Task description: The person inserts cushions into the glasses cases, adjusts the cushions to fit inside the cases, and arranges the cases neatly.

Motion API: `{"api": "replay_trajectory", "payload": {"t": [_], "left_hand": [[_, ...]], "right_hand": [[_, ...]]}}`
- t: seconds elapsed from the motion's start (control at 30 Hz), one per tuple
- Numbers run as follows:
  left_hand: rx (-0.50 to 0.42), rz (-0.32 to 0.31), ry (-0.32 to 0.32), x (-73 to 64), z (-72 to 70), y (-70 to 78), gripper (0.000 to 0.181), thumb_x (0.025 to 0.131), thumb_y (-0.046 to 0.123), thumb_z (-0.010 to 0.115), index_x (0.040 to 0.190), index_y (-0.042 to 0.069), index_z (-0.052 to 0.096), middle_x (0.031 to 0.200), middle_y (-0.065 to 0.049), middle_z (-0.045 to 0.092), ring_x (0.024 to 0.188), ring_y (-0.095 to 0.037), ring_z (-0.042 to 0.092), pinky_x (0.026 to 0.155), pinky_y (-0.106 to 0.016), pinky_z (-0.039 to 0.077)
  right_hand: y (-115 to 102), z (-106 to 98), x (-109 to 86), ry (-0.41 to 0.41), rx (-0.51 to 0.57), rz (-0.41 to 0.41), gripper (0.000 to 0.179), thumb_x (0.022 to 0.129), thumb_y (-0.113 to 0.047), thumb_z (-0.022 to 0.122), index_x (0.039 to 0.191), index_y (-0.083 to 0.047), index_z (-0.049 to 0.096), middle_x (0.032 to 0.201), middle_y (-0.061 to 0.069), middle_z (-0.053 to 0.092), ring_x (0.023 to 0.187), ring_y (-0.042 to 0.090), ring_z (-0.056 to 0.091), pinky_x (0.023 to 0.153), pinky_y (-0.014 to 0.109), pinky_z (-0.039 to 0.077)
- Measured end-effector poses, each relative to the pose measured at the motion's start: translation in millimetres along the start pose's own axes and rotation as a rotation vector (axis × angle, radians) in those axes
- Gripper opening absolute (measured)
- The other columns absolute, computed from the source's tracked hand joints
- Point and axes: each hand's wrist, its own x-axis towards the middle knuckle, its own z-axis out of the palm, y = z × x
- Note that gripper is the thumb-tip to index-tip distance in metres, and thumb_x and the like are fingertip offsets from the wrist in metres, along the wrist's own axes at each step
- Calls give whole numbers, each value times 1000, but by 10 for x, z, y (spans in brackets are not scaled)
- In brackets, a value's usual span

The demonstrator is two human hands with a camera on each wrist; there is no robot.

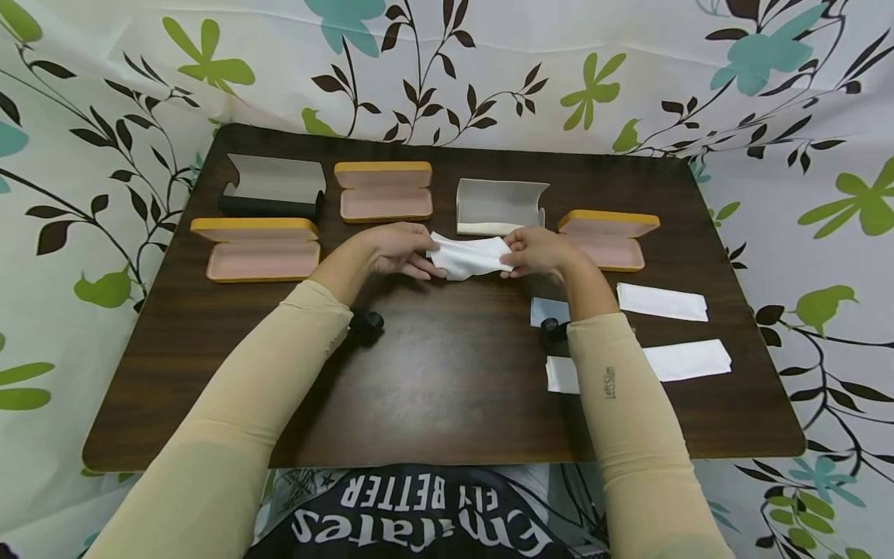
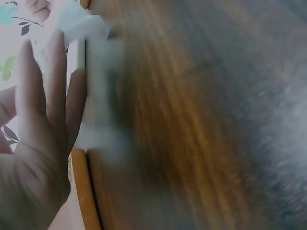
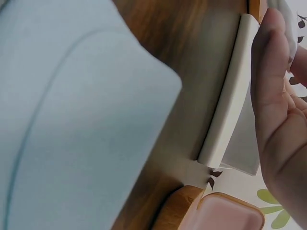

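Observation:
Over the middle of the table, a crumpled white cloth (image 1: 468, 258) is stretched between two hands. The left hand (image 1: 401, 250) pinches its left end; in the left wrist view, several of that hand's fingers (image 2: 56, 86) extend fairly straight beside the cloth (image 2: 84, 24). At the other end, the right hand (image 1: 536, 252) grips the cloth between thumb and fingers. Just behind it stands an opened white case (image 1: 499, 203) with a grey inside. A light blue cloth (image 1: 548, 310) lies below the right wrist and fills much of the right wrist view.
Opened yellow cases with pink insides stand at left (image 1: 264, 260), back centre (image 1: 386, 203) and right (image 1: 606, 250). A black case (image 1: 268, 206) with a pale raised flap is at back left. Folded white cloths (image 1: 662, 302) (image 1: 687, 360) lie at right, one partly under the forearm.

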Motion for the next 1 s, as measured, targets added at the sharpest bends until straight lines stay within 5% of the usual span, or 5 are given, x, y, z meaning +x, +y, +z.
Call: {"api": "replay_trajectory", "payload": {"t": [0.3,0.47,0.57,0.8,1.0], "left_hand": [[5,5,37,26,26,84,8,108,13,48,106,6,43,127,-18,53,80,-19,75,57,-21,57],[-121,47,-4,85,31,82,8,110,11,41,109,4,44,144,-25,47,125,-34,60,83,-36,60],[-164,95,-5,120,34,75,6,109,7,41,110,3,46,137,-22,51,136,-38,50,102,-46,50],[-221,225,75,226,46,95,8,104,-2,48,100,1,54,110,-12,60,93,-16,66,111,-41,43],[-326,320,169,326,94,153,18,99,-11,53,88,2,46,115,-17,57,83,-14,68,83,-26,58]], "right_hand": [[-17,-42,39,8,-6,-35,34,99,5,59,131,12,48,100,12,59,75,18,71,67,23,57],[-14,-45,54,1,-3,-47,33,100,5,59,130,13,48,99,11,60,75,17,71,68,23,57],[-20,-52,59,13,11,-53,33,99,6,59,129,13,48,98,11,60,75,17,71,68,23,58],[-44,-129,73,33,12,-51,30,99,6,60,126,12,50,98,12,60,75,18,72,70,25,59],[-95,-200,89,44,9,-44,37,99,5,59,134,11,48,102,13,60,76,17,71,78,31,60]]}}
